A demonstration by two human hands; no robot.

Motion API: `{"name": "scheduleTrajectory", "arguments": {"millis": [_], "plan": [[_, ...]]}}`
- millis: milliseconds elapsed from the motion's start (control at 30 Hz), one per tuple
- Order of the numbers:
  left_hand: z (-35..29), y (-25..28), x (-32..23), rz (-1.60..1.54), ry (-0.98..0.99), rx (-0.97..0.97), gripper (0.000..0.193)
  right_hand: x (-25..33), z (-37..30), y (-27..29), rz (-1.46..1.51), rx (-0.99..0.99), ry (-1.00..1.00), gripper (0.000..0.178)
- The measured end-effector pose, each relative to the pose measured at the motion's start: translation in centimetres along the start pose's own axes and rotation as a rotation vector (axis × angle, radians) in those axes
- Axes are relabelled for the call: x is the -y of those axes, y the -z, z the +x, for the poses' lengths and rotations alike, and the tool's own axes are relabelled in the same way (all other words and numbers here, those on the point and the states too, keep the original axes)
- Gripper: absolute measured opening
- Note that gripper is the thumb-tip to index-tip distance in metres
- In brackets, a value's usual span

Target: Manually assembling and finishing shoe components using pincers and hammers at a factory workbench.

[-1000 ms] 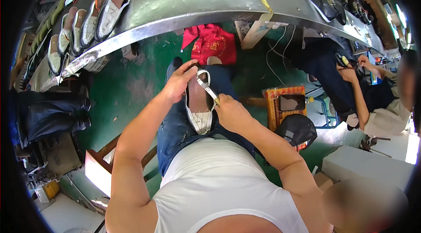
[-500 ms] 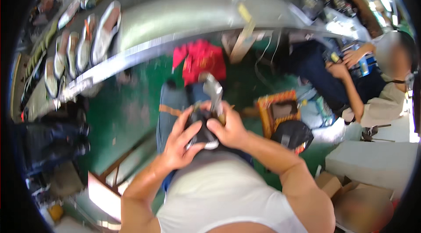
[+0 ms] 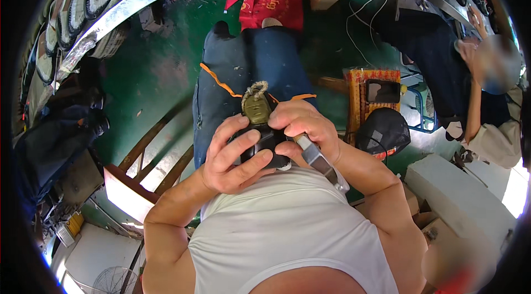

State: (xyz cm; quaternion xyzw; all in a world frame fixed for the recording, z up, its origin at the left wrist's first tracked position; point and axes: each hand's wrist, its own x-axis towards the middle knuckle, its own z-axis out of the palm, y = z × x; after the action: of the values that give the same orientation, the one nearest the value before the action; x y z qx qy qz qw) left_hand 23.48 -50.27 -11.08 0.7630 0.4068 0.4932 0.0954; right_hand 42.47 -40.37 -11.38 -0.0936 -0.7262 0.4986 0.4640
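snugly, the black-and-olive shoe [image 3: 270,140] sits over my lap [image 3: 221,114], clamped between my left hand [image 3: 229,161] and right hand [image 3: 310,128]
likely light, firm yet bendable, its shiny black slippery; i'd grip both sides, metal tool [image 3: 319,162] tucked in my right.

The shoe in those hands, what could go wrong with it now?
The right hand holds a metal tool while its fingers also press the shoe, so the tool might slip or scratch it. The orange cord lying across the blue trousers might snag.
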Motion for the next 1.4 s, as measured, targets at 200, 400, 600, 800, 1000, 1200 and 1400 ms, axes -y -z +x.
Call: {"name": "scheduleTrajectory", "arguments": {"millis": [200,400,600,800,1000,1200,1400], "plan": [[0.7,0.1,-0.5,0.005,0.091,0.063,0.047,0.0,0.5,0.9,-0.03,0.077,-0.09,0.046],[1.4,-0.6,0.8,0.072,0.081,0.036,0.045,-1.6,1.5,1.7,-0.074,0.171,-0.035,0.049],[1.4,-2.0,3.8,-0.039,0.298,0.044,0.11,-2.8,3.5,2.8,-0.069,0.061,-0.454,0.044],[0.4,-3.7,5.1,-0.241,0.818,0.08,0.103,-3.3,4.9,4.1,-0.037,0.007,-0.599,0.057],[1.1,-1.9,6.5,-0.769,0.915,0.124,0.068,-2.5,5.6,5.5,-0.17,0.016,-0.766,0.07],[5.3,0.7,8.7,-0.294,1.137,0.379,0.033,0.7,5.8,4.0,-0.21,0.202,-0.844,0.071],[6.6,3.5,8.2,-0.006,1.13,0.768,0.017,3.1,5.3,0.5,-0.271,0.327,-0.782,0.078]]}}
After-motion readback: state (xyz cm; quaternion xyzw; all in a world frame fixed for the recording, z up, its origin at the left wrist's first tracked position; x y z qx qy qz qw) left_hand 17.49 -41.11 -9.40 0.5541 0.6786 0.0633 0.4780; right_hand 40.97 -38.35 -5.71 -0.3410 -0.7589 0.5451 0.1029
